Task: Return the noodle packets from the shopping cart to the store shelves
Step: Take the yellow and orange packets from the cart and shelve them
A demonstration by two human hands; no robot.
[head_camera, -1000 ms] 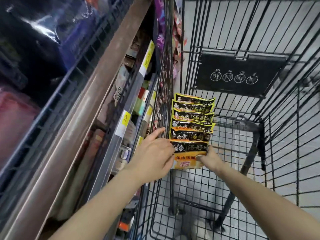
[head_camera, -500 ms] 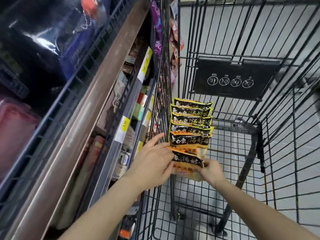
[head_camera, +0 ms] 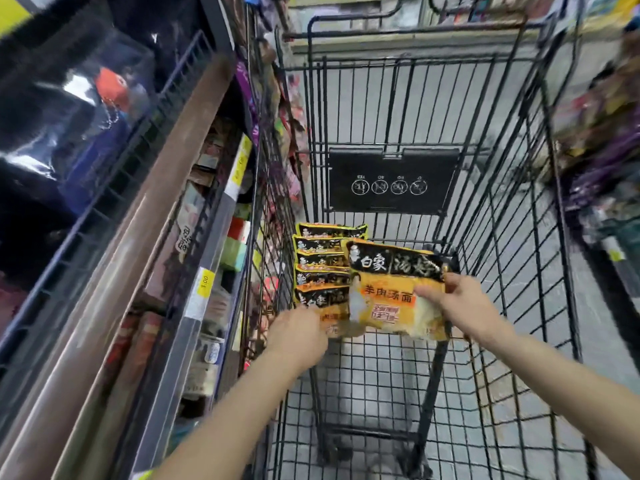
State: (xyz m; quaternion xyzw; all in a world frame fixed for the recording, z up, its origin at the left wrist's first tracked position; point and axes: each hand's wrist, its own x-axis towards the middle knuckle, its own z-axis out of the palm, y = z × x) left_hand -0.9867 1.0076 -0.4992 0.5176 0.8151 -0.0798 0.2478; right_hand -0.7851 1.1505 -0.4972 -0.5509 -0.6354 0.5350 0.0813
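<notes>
Lifted clear of the stack (head_camera: 323, 268), one noodle packet (head_camera: 388, 292) sits in the right hand's (head_camera: 460, 306) grip; left hand (head_camera: 298, 336) grasps the next.

Shop aisle, wire shopping cart (head_camera: 485, 306), stocked shelves (head_camera: 166, 209) with yellow price tags (head_camera: 203, 283), stacked noodle packets (head_camera: 322, 258)

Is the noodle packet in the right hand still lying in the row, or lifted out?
Lifted out. The right hand holds the noodle packet up, above the row of packets.

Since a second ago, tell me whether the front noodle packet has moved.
Yes. The front noodle packet has come up and to the right, off the row of packets along the cart wall; the right hand grips it.
</notes>
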